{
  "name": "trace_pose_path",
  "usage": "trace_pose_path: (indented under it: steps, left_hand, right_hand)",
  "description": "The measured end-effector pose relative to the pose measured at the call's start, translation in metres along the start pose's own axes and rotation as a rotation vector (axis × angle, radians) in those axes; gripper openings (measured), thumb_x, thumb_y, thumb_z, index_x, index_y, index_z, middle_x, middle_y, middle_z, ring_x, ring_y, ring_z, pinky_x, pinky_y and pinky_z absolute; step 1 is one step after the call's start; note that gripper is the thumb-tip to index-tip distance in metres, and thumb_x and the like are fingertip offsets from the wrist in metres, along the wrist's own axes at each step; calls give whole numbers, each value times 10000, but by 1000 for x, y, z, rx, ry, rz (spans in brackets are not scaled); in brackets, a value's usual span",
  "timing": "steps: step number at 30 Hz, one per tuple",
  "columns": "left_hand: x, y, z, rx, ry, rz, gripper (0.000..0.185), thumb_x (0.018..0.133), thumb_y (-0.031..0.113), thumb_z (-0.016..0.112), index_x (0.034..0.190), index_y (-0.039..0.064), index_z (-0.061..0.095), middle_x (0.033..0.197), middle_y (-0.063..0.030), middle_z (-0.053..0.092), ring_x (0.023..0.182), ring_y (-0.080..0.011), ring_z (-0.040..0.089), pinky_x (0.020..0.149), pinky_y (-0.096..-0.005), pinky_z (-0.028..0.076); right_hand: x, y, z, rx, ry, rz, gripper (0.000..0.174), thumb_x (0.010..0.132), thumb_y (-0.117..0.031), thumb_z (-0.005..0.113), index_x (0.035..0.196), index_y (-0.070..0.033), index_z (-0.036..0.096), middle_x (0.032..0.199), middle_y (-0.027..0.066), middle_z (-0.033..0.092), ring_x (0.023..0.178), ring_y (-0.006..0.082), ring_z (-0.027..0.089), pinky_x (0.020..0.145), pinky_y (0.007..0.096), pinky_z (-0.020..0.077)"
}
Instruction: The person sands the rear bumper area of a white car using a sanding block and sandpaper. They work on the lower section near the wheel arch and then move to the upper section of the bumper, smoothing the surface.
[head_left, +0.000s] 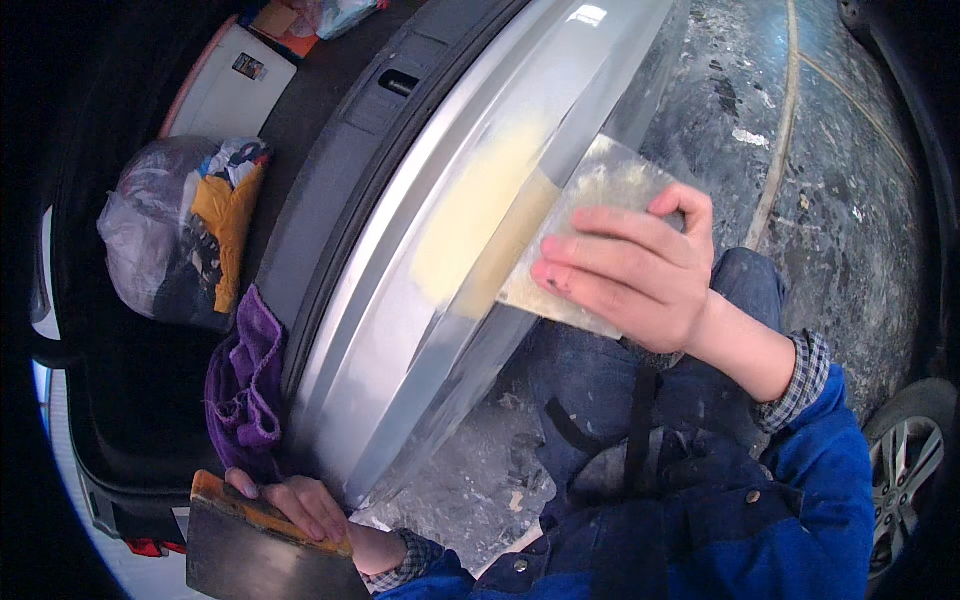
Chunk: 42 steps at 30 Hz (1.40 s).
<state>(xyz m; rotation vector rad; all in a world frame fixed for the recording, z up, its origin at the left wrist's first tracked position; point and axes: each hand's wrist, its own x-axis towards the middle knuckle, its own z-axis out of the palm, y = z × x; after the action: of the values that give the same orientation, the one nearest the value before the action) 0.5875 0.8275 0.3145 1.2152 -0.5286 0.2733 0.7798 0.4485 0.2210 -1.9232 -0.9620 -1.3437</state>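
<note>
A silver car's rear bumper (375, 341) runs diagonally before me, with a patch of pale yellow body filler (480, 210) across its upper face and edge. My right hand (637, 262) grips a flat metal spreader (611, 172), fingers spread over its face. The spreader is smeared with filler and overlaps the bumper's outer edge beside the patch; I cannot tell whether it touches. At the lower left, my left hand (300, 506) holds a wide putty knife (270, 555) by its orange-brown handle strip. Its broad dark metal blade points down and away from the bumper.
A purple cloth (247, 382) hangs over the boot sill (315, 187). Inside the open boot are a stuffed plastic bag (157, 225), a yellow-orange glove or cloth (225, 225) and a white box (232, 82). A hose (780, 135) crosses the stained floor (840, 247); a car wheel (907, 465) stands right.
</note>
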Motion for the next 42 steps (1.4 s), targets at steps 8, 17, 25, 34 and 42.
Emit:
trace_pose_path:
  steps: [8, 17, 25, 34, 42]
  left_hand:
    - [-5, 7, -7, 16, -31, -71, 345, 1109, 347, 436, 1181, 36, 305, 557, -207, 547, 329, -269, 554, 261, -331, 466]
    - [-10, 4, -3, 31, 76, -45, 352, 1117, 353, 424, 1204, 27, 323, 539, -167, 539, 306, -202, 532, 273, -273, 466]
    - [-12, 5, -7, 32, 39, -23, 328, 1110, 340, 457, 1184, 49, 324, 534, -160, 535, 289, -194, 517, 263, -259, 456]
    - [-5, 0, 9, -90, 132, -3, 314, 1118, 374, 397, 1176, 74, 327, 512, -178, 517, 280, -228, 506, 247, -299, 445]
    - [-14, 17, -13, 67, 46, -113, 363, 1115, 418, 360, 1167, 67, 285, 546, -218, 564, 301, -257, 534, 258, -364, 478]
  right_hand:
    - [7, 2, 11, 7, -60, -6, 205, 812, -182, 787, 1011, -225, 810, 1138, -55, 755, 1059, 163, 682, 955, 416, 386]
    - [-15, 1, 20, 58, -9, -65, 211, 812, -176, 816, 1015, -235, 814, 1192, -64, 750, 1125, 146, 676, 842, 363, 390]
    - [-11, 15, 8, 36, 6, -31, 242, 814, -183, 822, 1052, -215, 796, 1148, -51, 745, 1072, 178, 680, 906, 416, 408]
    - [-2, 11, 26, 19, 17, -33, 222, 831, -178, 776, 1050, -198, 804, 1129, -49, 750, 1074, 167, 683, 942, 450, 412]
    - [-11, 8, 34, -10, 58, -36, 208, 822, -168, 782, 1023, -208, 818, 1118, -64, 758, 1098, 153, 685, 904, 418, 418]
